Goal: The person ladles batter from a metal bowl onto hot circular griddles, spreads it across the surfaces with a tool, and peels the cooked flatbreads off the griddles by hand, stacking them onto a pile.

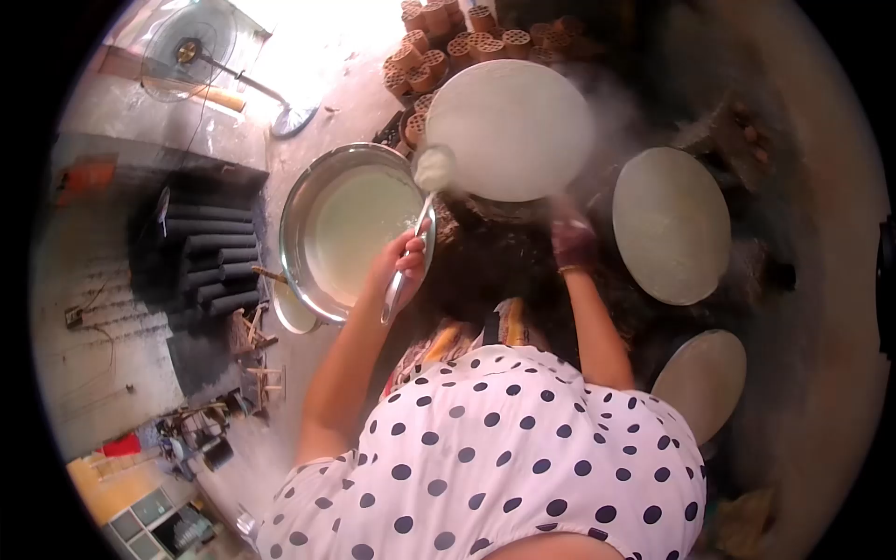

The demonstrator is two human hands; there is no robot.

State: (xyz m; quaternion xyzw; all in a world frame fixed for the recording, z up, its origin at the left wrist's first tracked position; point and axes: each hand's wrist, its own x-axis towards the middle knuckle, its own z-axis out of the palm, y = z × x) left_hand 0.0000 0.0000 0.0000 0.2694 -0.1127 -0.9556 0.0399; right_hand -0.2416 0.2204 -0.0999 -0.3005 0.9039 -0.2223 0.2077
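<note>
My left hand (pixel 403 261) is closed around the handle of a metal ladle (pixel 424 217). The ladle's bowl holds pale batter and is between the basin's right rim and the nearest round griddle. Left of that hand sits a wide metal basin (pixel 291 224) with thin, whitish batter (pixel 359 229) in it. My right hand (pixel 572 238), in a dark reddish glove, is just below the front right edge of a large round griddle (pixel 509 131) with a pale, flat surface. Steam and blur hide its fingers, so I cannot tell whether it touches anything.
Two more pale round griddles, one at right (pixel 672 227) and one at lower right (pixel 702 385), stand near me. Perforated clay-coloured cylinders (pixel 434 61) are stacked behind. Black cylinders (pixel 215 247) lie piled at left. A standing fan (pixel 189 51) is at upper left.
</note>
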